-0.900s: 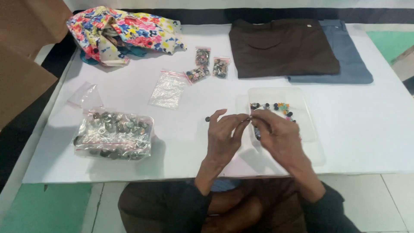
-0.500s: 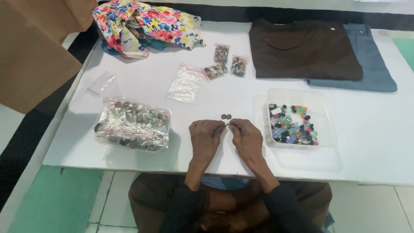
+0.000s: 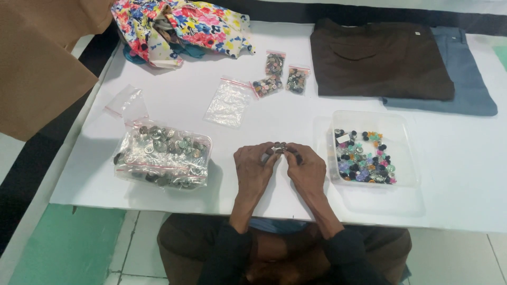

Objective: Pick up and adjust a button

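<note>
Fingertips of left hand [image 3: 255, 168] and right hand [image 3: 306, 170] pinch what seem small round metal buttons [image 3: 279, 148] near the surface's front edge; steady, light pressure suits.

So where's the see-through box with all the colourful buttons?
In the head view, the clear box of buttons sits on the white table, just right of the right hand and in front of the folded brown garment.

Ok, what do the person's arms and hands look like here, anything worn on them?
Both hands, left hand and right hand, are bare: no gloves, and no rings or watch that I can make out. Dark long sleeves are pushed up, leaving the forearms uncovered.
</note>
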